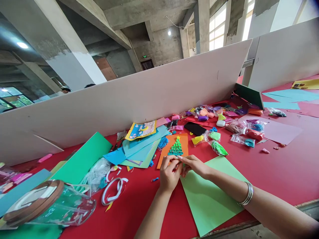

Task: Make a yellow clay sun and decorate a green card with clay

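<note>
My left hand (169, 173) and my right hand (193, 166) meet fingertip to fingertip above the red table, both closed in a pinch. A hint of green shows between the fingers, too small and covered to name. Just beyond them lies an orange sheet (184, 141) bearing a Christmas tree (176, 146) of small clay pieces, green above and teal at the bottom, topped by a yellow star (177, 137). A light green sheet (214, 196) lies under my right hand and forearm. Left of my left hand is a small blue clay piece (155, 179).
Bagged clay (218, 148) in several colours lies to the right and back. Coloured papers (142, 149) are stacked left of the orange sheet. A clear jar (59, 204) lies on its side at front left, near white strips (115, 192). A white partition (149, 96) rises behind.
</note>
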A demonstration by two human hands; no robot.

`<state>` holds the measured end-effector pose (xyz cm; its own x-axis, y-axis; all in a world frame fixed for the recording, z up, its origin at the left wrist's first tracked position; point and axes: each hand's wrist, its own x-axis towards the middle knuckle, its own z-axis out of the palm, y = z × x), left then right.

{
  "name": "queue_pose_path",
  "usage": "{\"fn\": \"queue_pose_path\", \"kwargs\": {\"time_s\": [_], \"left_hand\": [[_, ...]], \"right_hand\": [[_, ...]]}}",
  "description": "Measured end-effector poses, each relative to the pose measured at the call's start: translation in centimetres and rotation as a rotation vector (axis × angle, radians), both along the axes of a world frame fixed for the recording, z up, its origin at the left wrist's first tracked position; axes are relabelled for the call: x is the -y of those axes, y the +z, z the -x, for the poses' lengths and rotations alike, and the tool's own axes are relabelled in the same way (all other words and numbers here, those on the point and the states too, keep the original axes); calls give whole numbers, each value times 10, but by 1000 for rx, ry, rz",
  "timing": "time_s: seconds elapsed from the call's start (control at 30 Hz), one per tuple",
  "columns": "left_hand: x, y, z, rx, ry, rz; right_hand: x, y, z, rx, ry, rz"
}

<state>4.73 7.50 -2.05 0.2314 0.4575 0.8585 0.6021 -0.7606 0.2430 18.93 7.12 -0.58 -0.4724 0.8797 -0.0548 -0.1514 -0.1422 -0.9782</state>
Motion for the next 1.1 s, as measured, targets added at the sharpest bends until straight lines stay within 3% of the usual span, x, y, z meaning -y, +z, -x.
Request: {"fn": "queue_pose_path", "kwargs": {"time_s": [0.1, 0.33, 0.6, 0.9, 1.1], "left_hand": [[-1, -2, 3, 9, 40, 15], [1, -7, 5, -62, -60, 187], [1, -6, 2, -133, -188, 298], [-2, -8, 1, -75, -130, 217], [-7, -5, 5, -100, 0, 182]], "right_hand": [[-1, -1, -1, -74, -22, 31], [-5, -1, -4, -37, -212, 44], [-5, -4, -3, 116, -95, -31], [-2, 4, -7, 124, 27, -71], [-2, -4, -3, 182, 82, -173]]}}
